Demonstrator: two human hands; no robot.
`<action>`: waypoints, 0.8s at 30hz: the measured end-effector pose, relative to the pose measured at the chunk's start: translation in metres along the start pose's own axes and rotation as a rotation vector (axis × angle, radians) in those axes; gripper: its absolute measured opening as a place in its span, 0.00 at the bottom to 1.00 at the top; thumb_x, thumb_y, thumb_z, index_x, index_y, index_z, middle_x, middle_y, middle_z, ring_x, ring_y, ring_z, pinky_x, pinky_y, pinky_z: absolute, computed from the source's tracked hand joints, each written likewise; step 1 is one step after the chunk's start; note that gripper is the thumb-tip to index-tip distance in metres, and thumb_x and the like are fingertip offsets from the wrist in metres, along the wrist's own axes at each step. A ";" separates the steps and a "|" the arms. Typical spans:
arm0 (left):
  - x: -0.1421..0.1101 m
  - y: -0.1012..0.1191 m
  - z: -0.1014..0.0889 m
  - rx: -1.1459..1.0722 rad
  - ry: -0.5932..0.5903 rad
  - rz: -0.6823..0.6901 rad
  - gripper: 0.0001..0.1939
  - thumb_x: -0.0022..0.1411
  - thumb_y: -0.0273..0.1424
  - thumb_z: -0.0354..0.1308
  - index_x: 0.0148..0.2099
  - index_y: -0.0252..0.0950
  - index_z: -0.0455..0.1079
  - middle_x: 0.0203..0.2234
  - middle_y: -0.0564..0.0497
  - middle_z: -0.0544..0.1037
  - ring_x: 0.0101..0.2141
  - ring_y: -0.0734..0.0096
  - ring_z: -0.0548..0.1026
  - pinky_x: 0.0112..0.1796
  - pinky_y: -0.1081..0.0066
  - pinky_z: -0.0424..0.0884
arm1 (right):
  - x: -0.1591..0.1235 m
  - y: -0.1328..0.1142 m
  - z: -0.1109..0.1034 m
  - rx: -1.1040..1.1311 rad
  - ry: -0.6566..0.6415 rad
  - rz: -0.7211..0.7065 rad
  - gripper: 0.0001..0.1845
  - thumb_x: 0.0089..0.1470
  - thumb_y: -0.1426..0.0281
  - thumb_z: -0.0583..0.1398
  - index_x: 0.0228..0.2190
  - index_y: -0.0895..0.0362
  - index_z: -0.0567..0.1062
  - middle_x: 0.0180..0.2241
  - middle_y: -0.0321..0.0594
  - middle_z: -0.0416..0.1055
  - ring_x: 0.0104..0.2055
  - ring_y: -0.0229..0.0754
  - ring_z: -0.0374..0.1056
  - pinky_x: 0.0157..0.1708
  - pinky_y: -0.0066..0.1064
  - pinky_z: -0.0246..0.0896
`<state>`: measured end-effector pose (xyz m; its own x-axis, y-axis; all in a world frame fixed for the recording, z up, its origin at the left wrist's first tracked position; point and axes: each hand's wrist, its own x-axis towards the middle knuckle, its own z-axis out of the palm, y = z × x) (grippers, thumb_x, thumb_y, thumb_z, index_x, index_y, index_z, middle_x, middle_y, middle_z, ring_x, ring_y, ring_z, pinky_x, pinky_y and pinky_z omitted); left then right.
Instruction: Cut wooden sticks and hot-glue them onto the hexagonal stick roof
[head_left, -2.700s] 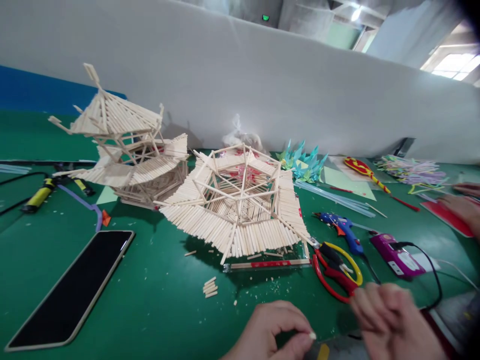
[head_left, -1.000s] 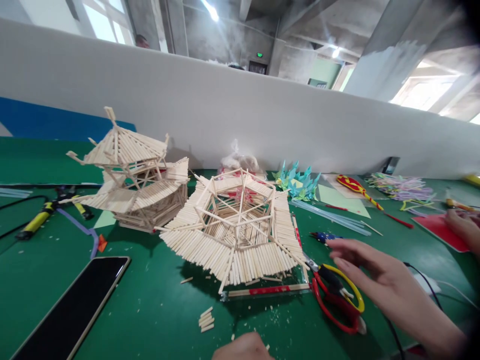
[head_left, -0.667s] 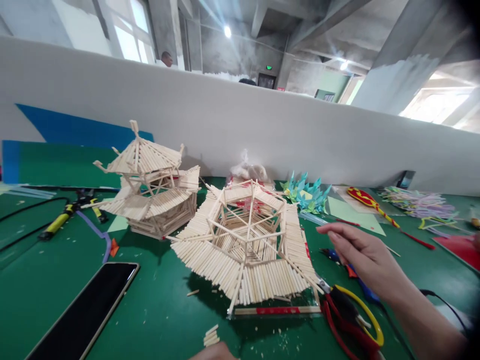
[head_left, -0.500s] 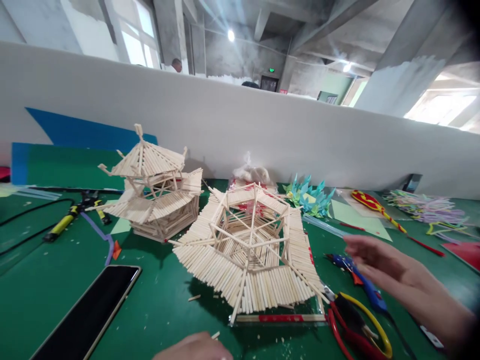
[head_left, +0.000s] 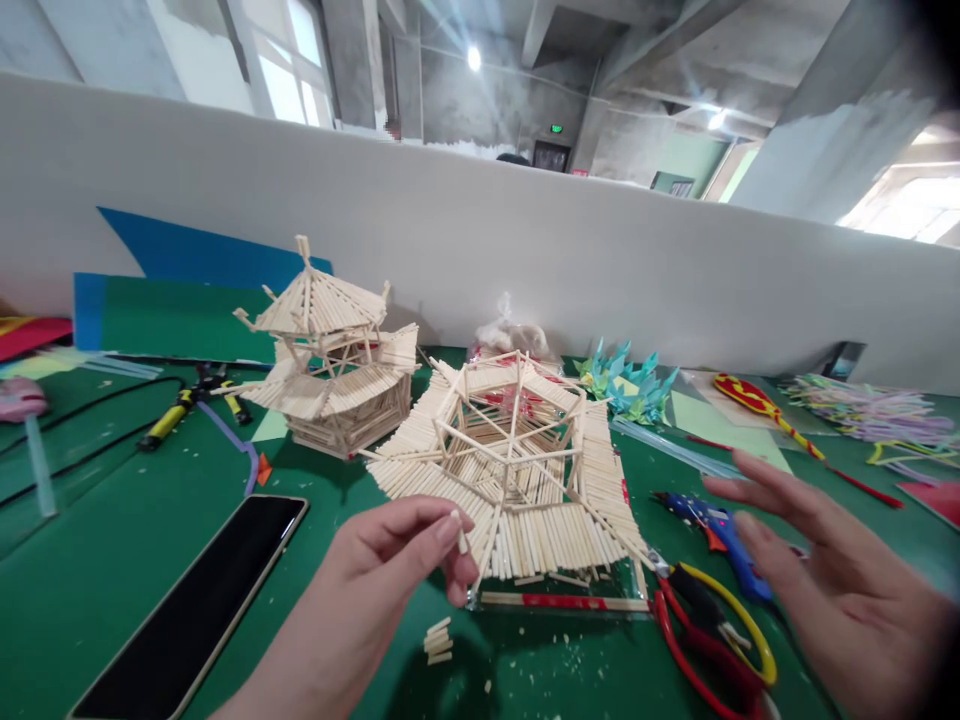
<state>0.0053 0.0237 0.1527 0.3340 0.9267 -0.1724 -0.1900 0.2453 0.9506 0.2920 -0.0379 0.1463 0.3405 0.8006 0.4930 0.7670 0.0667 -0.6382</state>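
Between thumb and forefinger, my left hand [head_left: 390, 580] pinches a short wooden stick [head_left: 460, 532] in front of a half-built stick pavilion [head_left: 555, 540]. That pavilion has slatted sloping roofs and an open six-sided frame on top. Several cut stick pieces [head_left: 438, 640] lie on the green table below this hand. On the right, my right hand [head_left: 832, 570] hovers with fingers apart and nothing in it, close to a blue glue gun [head_left: 739, 550]. Pliers with red and yellow handles [head_left: 712, 640] lie between the pavilion and that hand.
A roofed stick pavilion [head_left: 330, 370] stands behind on the left. A phone [head_left: 202, 600] lies at front left, with yellow-black tool [head_left: 169, 420] beyond it. Teal paper flowers [head_left: 626, 380] and pastel strips [head_left: 870, 410] sit at the back. A white partition [head_left: 675, 270] closes the far side.
My left hand has risen from the bottom edge, now holding a short stick before the pavilion. The right hand stays near the glue gun, its fingers spread wider. The view has shifted slightly.
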 end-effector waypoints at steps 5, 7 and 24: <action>0.001 -0.003 0.004 -0.036 0.006 0.026 0.06 0.55 0.29 0.57 0.29 0.35 0.73 0.21 0.55 0.71 0.24 0.77 0.66 0.28 0.77 0.63 | -0.007 -0.042 0.021 0.096 -0.239 -0.267 0.16 0.52 0.69 0.55 0.44 0.47 0.66 0.42 0.37 0.68 0.44 0.44 0.64 0.44 0.35 0.60; 0.001 -0.004 0.004 0.008 0.029 0.050 0.06 0.55 0.29 0.57 0.28 0.34 0.73 0.21 0.54 0.71 0.24 0.76 0.66 0.29 0.77 0.62 | -0.007 -0.051 0.029 0.156 -0.269 -0.309 0.16 0.53 0.71 0.55 0.44 0.47 0.65 0.38 0.36 0.69 0.39 0.40 0.66 0.39 0.30 0.62; 0.029 0.022 0.004 0.516 0.153 0.460 0.05 0.51 0.29 0.60 0.34 0.43 0.72 0.28 0.57 0.74 0.28 0.74 0.69 0.28 0.79 0.65 | -0.002 0.021 0.026 -0.179 -0.030 0.116 0.13 0.55 0.60 0.50 0.38 0.53 0.68 0.28 0.36 0.68 0.26 0.38 0.64 0.27 0.27 0.61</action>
<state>0.0143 0.0546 0.1694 0.1846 0.9427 0.2780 0.1941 -0.3123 0.9299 0.2928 -0.0225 0.1164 0.4175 0.8146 0.4027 0.8089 -0.1312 -0.5732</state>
